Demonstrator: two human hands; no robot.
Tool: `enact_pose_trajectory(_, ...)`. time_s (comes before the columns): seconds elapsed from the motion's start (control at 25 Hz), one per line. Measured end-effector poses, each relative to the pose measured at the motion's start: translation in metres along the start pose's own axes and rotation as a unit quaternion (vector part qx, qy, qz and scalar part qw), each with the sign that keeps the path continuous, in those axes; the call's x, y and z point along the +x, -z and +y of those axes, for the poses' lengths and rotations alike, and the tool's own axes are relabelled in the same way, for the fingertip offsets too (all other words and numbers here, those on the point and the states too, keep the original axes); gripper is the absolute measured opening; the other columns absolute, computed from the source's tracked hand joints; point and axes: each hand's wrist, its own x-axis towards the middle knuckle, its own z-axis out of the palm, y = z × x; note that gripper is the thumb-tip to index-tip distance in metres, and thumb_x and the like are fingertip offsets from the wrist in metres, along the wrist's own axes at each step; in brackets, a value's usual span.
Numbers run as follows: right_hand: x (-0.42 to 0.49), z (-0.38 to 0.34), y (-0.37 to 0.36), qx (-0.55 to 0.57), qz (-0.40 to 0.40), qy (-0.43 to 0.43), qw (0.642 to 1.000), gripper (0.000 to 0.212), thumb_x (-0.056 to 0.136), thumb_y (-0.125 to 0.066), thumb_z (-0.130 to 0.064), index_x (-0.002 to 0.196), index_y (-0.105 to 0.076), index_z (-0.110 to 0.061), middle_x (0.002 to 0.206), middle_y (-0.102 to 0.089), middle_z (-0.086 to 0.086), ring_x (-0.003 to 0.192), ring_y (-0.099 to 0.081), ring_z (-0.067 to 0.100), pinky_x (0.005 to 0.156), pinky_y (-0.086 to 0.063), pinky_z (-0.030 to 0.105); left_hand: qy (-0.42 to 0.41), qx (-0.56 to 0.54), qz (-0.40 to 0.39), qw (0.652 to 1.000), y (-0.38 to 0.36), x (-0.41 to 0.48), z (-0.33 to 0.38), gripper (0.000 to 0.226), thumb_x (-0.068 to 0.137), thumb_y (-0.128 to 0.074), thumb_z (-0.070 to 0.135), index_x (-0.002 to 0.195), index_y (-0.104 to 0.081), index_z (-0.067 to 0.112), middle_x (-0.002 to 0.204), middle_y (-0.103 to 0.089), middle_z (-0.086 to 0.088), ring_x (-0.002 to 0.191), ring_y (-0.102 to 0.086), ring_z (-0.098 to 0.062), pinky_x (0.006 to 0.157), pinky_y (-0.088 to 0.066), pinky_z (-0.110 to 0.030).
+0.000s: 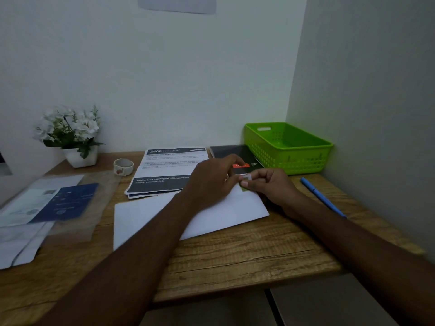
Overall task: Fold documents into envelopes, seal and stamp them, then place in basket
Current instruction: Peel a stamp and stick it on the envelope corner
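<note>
A white envelope (223, 215) lies flat on the wooden desk (247, 255), slightly tilted. Both hands meet above its far right corner. My right hand (270, 187) pinches a small green and white stamp (244, 183) between thumb and fingers. My left hand (211, 180) has its fingertips at the same stamp, fingers curled. A stack of printed documents (169, 170) with dark banners lies behind the envelope. The green plastic basket (289, 149) stands at the back right corner against the wall, with nothing visible inside.
A blue pen (322, 196) lies to the right of the envelope. A black booklet with a red label (235, 152) sits by the basket. A small cup (123, 166) and a white flower pot (75, 137) stand at the back left. Plastic sleeves with papers (47, 208) lie left.
</note>
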Motion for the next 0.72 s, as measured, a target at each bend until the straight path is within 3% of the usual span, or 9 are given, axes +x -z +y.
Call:
enact_pose_trajectory(0.12,0.001,0.001,0.001,0.051,0.054,-0.012,0.997,0.006,0.077,-0.076,-0.009,0.079,-0.071,-0.01,0.071,-0.074,0.004,0.066,-0.067,0.017,0.062,-0.053,0.03,-0.052,0.061,0.059,0.995,0.008,0.003,-0.004,0.019,0.079,-0.054,0.028,0.092,-0.065,0.019,0.081,-0.065,0.004,0.074,-0.059,-0.018,0.068,-0.041,-0.032)
enact_pose_trajectory(0.24,0.004,0.001,0.005,0.081,0.111,-0.024,0.99,0.008,0.078,-0.077,-0.012,0.082,-0.069,-0.011,0.079,-0.074,0.008,0.07,-0.069,0.018,0.062,-0.055,0.03,-0.084,0.124,0.114,0.982,0.011,0.003,-0.002,0.016,0.08,-0.051,0.026,0.085,-0.064,0.017,0.076,-0.06,0.001,0.072,-0.054,-0.021,0.065,-0.038,-0.033)
enact_pose_trajectory(0.4,0.004,-0.003,0.011,0.15,0.185,-0.016,0.971,0.007,0.08,-0.074,-0.01,0.082,-0.068,-0.012,0.079,-0.073,0.004,0.071,-0.067,0.015,0.058,-0.054,0.025,-0.124,0.118,0.181,0.969,0.011,-0.001,0.01,0.004,0.078,-0.066,0.017,0.081,-0.068,0.014,0.062,-0.059,0.002,0.062,-0.048,-0.014,0.061,-0.033,-0.028)
enact_pose_trajectory(0.56,0.001,-0.009,0.02,0.215,0.25,0.025,0.944,0.006,0.08,-0.074,-0.009,0.083,-0.069,-0.011,0.073,-0.073,-0.001,0.066,-0.066,0.009,0.056,-0.055,0.021,-0.139,0.115,0.186,0.966,0.008,-0.003,0.019,0.006,0.081,-0.065,0.018,0.08,-0.068,0.013,0.054,-0.055,0.001,0.05,-0.049,-0.018,0.059,-0.037,-0.031)
enact_pose_trajectory(0.64,0.002,-0.01,0.028,0.233,0.302,0.037,0.924,0.007,0.08,-0.075,-0.012,0.083,-0.069,-0.012,0.078,-0.07,0.0,0.07,-0.064,0.009,0.059,-0.055,0.023,-0.137,0.095,0.167,0.972,0.004,-0.003,0.023,0.013,0.084,-0.061,0.023,0.087,-0.069,0.013,0.064,-0.062,0.0,0.059,-0.054,-0.017,0.065,-0.035,-0.031)
enact_pose_trajectory(0.72,0.003,-0.011,0.039,0.265,0.359,0.042,0.894,0.009,0.08,-0.076,-0.014,0.079,-0.067,-0.014,0.08,-0.067,-0.001,0.072,-0.062,0.009,0.062,-0.054,0.025,-0.129,0.06,0.108,0.984,0.001,-0.005,0.027,0.026,0.085,-0.058,0.028,0.105,-0.066,0.013,0.089,-0.069,-0.001,0.081,-0.059,-0.017,0.076,-0.033,-0.029)
